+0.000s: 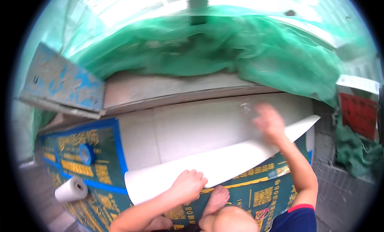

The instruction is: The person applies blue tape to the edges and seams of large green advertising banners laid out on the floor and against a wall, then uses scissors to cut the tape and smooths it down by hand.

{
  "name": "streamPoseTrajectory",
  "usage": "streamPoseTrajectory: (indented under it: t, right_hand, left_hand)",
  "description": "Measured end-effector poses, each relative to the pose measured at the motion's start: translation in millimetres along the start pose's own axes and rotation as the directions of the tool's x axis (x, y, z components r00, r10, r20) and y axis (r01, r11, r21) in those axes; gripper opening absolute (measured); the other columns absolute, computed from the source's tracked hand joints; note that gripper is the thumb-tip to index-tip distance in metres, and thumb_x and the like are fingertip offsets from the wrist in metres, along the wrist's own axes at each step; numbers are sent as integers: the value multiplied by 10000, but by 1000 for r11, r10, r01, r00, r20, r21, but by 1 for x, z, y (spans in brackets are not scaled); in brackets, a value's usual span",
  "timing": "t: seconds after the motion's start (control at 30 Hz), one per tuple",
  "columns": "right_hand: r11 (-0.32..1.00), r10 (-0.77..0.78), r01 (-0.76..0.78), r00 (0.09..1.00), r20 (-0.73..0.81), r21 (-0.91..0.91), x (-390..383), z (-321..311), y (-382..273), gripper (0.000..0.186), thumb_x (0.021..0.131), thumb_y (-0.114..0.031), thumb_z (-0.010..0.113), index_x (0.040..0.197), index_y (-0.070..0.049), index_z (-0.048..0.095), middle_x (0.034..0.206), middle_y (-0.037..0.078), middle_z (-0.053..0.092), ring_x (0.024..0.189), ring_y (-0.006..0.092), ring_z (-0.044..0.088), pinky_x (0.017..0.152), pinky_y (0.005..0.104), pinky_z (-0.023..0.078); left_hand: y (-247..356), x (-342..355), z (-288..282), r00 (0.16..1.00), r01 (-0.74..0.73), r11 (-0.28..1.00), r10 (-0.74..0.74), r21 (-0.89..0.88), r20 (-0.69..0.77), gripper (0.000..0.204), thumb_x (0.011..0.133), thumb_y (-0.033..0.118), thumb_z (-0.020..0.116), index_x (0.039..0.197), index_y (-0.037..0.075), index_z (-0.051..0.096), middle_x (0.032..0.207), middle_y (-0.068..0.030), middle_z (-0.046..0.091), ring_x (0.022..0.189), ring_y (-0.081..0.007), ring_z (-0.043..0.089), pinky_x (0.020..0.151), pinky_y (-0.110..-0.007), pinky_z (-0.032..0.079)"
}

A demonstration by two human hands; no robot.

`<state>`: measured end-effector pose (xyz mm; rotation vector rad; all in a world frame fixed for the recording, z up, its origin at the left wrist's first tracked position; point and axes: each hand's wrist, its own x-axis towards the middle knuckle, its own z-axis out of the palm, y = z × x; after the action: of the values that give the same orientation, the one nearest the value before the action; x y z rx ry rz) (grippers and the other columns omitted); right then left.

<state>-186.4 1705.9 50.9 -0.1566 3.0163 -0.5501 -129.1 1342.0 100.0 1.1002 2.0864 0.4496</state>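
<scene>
- Head view: the left hand (188, 185) presses flat, fingers spread, on the near part of the curling white sheet (224, 162), which lies across the pale tiled floor (188, 128).
- Right hand (267, 122) is blurred at the sheet's far right edge; its grip cannot be told.
- Best to keep the near part pinned and smooth outward evenly.

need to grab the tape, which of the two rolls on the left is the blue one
The blue tape roll, lying on the printed green-and-blue sheet. The other, a white roll, lies lower, at the sheet's edge.
</scene>
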Motion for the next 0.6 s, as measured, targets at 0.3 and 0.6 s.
streamPoseTrajectory:
  t: [0.3,0.6]
  right_hand:
    - [850,-510,466,844,164,243,3,154,-115,747,1010,-487,477,1541,12,312,1624,185,288,1526,332,220,1245,505,152]
    - [903,367,-409,895,-255,-135,-29,85,152,714,1013,-456,470,1548,-8,317,1627,186,294,1521,343,241,1221,544,178]
  left_hand:
    - [31,-2,90,759,-15,935,241,-354,605,258,866,222,627,1039,54,718,1050,-136,721,927,-345,695,816,-424,547]
    - [-51,-27,73,787,582,-180,371,-793,493,463,926,300,627,1286,13,572,1148,-212,692,1029,-343,687,885,-433,552]
